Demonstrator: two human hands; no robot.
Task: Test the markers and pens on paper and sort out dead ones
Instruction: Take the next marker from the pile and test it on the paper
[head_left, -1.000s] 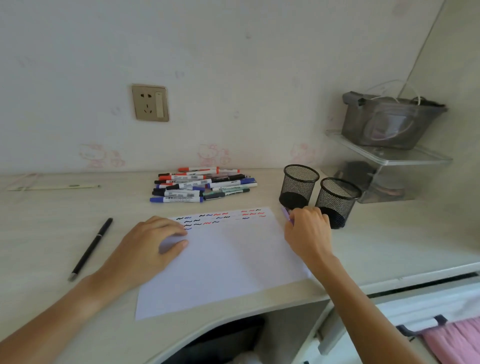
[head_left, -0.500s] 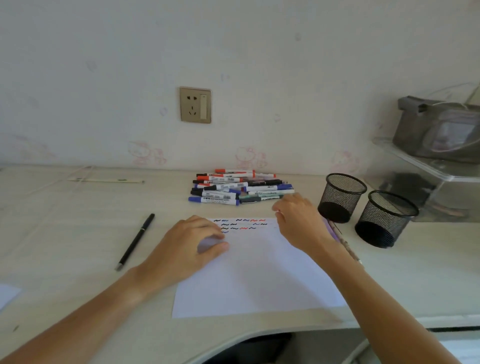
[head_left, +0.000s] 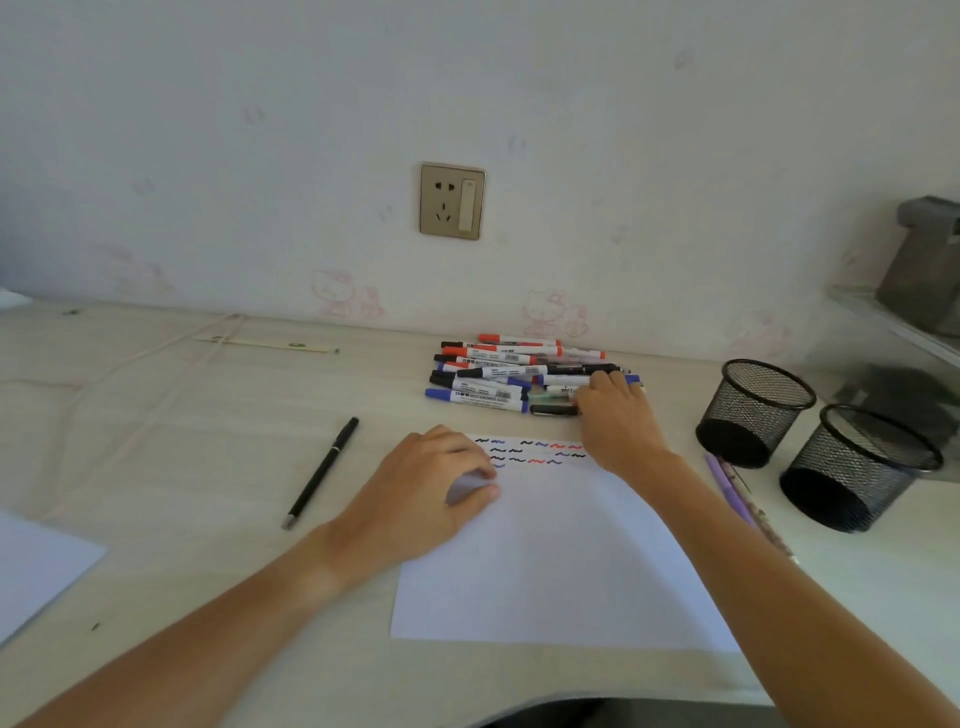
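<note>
Right hand (head_left: 618, 421) now at marker pile (head_left: 498, 374), fingers curled, grasp unclear; left hand (head_left: 426, 493) relaxed on paper (head_left: 561, 561)

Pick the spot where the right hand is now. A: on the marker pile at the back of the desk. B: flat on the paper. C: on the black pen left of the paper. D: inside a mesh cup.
A: the right hand reaches over the paper onto the marker pile.

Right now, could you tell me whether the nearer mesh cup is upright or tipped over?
Upright. The nearer mesh cup stands on its base on the desk, its round rim facing up, beside the other mesh cup.
</note>
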